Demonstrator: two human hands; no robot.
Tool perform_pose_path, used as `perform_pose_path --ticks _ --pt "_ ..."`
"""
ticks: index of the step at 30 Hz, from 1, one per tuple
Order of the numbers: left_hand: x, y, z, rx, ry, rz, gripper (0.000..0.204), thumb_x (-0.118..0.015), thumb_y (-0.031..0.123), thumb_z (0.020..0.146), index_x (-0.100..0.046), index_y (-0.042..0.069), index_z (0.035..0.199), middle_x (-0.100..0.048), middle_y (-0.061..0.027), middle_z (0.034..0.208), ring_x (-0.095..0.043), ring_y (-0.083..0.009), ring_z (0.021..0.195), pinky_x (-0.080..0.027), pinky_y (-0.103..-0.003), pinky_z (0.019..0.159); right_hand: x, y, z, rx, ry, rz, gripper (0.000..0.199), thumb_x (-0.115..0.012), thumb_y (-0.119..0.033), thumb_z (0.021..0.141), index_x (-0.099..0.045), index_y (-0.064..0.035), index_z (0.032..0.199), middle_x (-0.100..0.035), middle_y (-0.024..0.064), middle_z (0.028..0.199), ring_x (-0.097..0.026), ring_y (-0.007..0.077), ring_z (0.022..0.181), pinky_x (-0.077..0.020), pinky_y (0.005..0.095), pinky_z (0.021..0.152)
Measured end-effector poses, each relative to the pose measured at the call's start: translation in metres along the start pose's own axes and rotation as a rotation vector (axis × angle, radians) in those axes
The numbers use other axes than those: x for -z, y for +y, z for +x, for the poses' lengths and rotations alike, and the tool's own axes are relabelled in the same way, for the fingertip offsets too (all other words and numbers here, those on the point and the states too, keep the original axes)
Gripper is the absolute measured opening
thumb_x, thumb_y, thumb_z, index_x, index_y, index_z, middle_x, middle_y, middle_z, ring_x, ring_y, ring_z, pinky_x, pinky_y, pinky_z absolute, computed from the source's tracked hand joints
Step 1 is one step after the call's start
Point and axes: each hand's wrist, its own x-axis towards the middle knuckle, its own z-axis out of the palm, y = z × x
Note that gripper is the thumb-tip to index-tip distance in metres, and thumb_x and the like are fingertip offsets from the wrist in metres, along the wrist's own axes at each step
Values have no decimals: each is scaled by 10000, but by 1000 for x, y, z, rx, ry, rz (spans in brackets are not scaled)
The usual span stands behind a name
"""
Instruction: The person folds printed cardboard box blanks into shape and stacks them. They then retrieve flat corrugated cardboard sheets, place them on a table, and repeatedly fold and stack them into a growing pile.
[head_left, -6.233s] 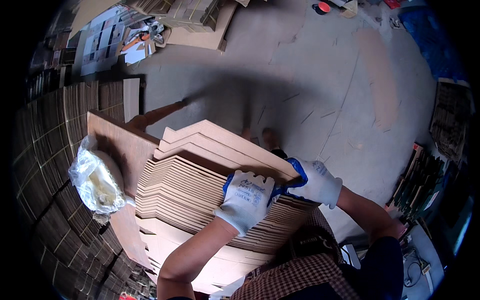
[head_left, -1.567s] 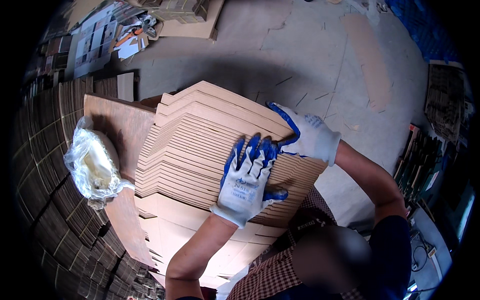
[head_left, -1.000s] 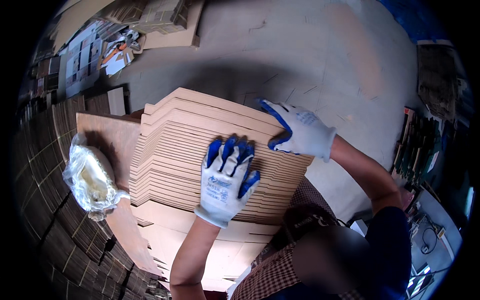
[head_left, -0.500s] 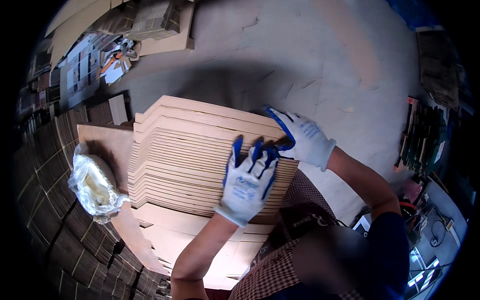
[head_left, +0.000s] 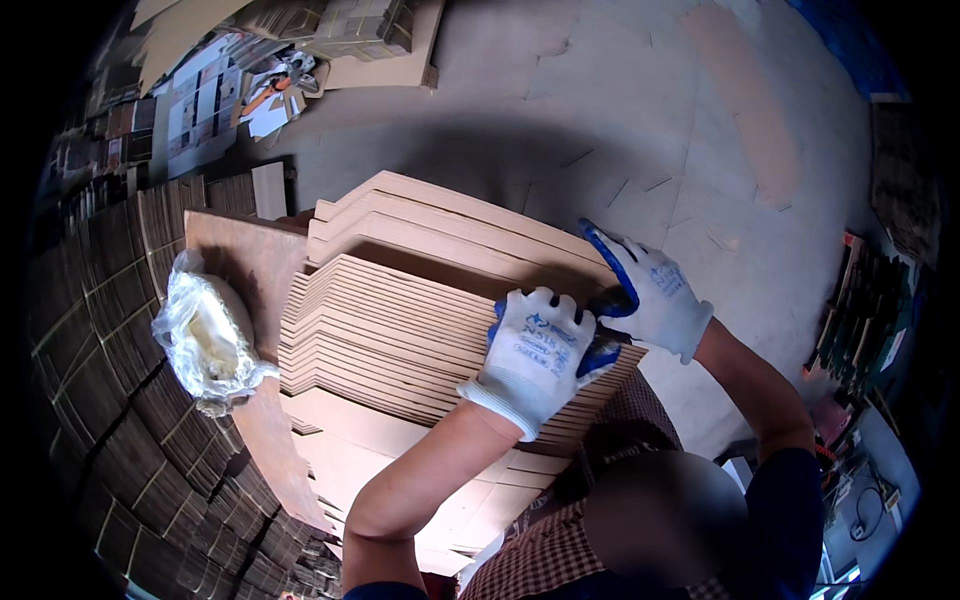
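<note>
Head view shows fanned cardboard sheets (head_left: 400, 320) before the person, right of a wooden board's (head_left: 262, 262) bare part. The gloved left hand (head_left: 535, 352) bends its fingers over the sheets' edges; whether they pinch any cannot be told. The gloved right hand (head_left: 658, 295), at the sheets' right end, spreads thumb and forefinger wide.

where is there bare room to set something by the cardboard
Bare wooden board between the bagged bowl and fanned cardboard; mostly bare floor beyond the cardboard's far edge. Crowded: its right end, at left hand and right hand.
</note>
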Motion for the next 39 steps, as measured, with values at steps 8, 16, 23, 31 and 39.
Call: perform_pose_path --ticks 8,16,23,31,39 --pt "3 -14 3 40 -40 -125 431 -524 480 943 -687 105 1079 -699 -118 1012 -671 -247 952 -472 -403 895 -4 -4 6 81 40 -14 855 -753 -326 829 -308 -96 1522 -482 197 1437 -595 352 1166 -461 459 1023" --pt "-4 -28 22 66 -198 -169 340 -501 367 973 -701 100 1042 -728 -133 987 -692 -270 957 -485 -395 898 -8 -9 13 33 37 83 919 -815 -222 755 -316 -83 1515 -525 206 1382 -604 383 1148 -494 443 1000" --pt "16 -23 3 -2 -44 -321 278 -595 356 908 -688 98 865 -678 -94 731 -687 -240 714 -525 -355 738 0 -9 10 55 50 60 896 -809 -278 765 -339 -92 1504 -529 198 1381 -613 379 1130 -513 440 976" --pt "-22 -34 13 -26 158 -177 204 -604 321 879 -701 143 854 -686 -74 731 -678 -231 681 -523 -351 698 0 -13 14 -7 20 81 854 -769 -378 813 -353 -87 1500 -537 174 1390 -615 320 1177 -495 389 1020" --pt "3 -32 6 -33 8 -278 239 -595 332 905 -701 117 904 -689 -51 739 -690 -228 699 -527 -347 728 -4 -11 12 40 70 8 899 -817 -323 759 -357 -82 1494 -568 183 1320 -633 344 1101 -523 410 957"
